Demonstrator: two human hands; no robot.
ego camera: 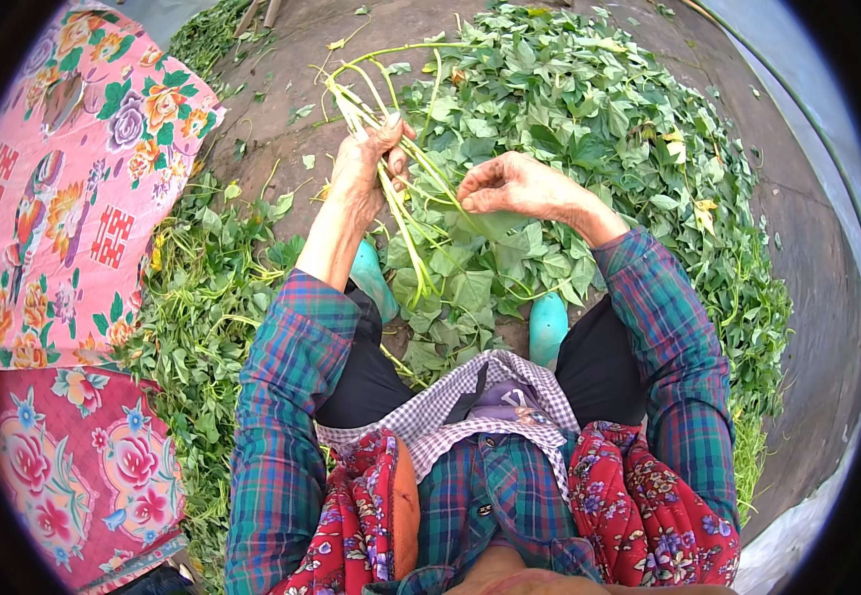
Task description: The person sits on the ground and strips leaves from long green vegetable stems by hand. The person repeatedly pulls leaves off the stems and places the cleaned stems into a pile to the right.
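Note:
My left hand (372, 160) is closed around a bunch of long pale-green leaf stems (408, 238), which look like sweet potato vine stems. Their ends stick out above the fist and hang down below it. To the right, my right hand (523, 192) pinches one stem of the bunch between thumb and forefinger, and a blurred green leaf (501, 223) hangs just beneath those fingertips. Under both hands spreads a large heap of cut green leaves (564, 97), reaching back between my feet.
Teal shoes (548, 327) stand at the heap's near edge. More leafy vines (207, 387) are piled on the left, beside a pink flowered cloth (81, 201) and a darker red flowered cloth (88, 461). Brown ground (802, 223) shows at right, with a hose (795, 97) along its far side.

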